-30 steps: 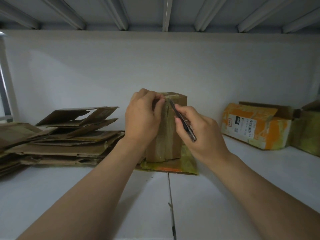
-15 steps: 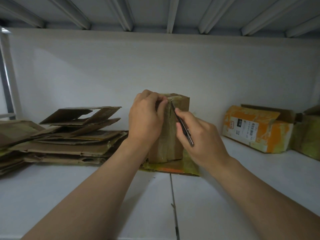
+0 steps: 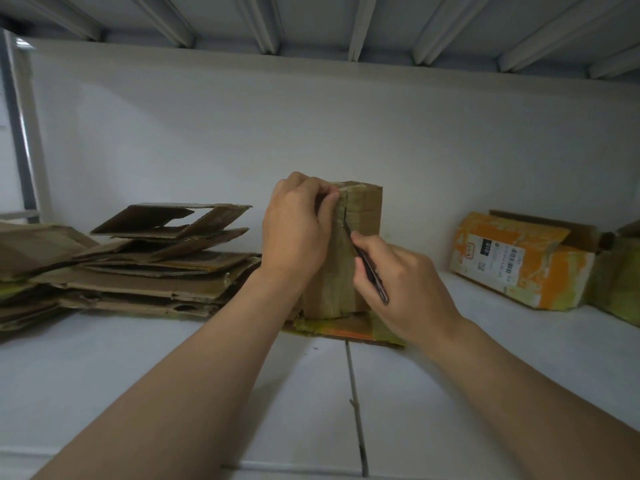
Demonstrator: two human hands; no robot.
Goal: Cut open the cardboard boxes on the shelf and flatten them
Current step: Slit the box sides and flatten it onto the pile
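Far left on the shelf (image 3: 485, 375): a stack of flattened cardboard (image 3: 138, 268), judged finished work. At centre: a brown box (image 3: 365, 216), upright on a flat scrap of cardboard (image 3: 346, 332).

Holds the box's top left corner with the left hand (image 3: 294, 233), grip curled over the edge to steady it. Pinches a slim dark cutter (image 3: 370, 271) in the right hand (image 3: 408, 289), grip closed round the handle, with the point set against the taped seam part-way down the front.

Judged step: slitting the front seam. Next: draw the blade down to the base, clear of the left thumb, then open and press flat.

At right: an orange box (image 3: 519, 258), not yet flattened. Beyond it, another box (image 3: 620, 278), cut off by the frame edge.

Cannot make out the blade tip against the tape, nor the depth of cut.
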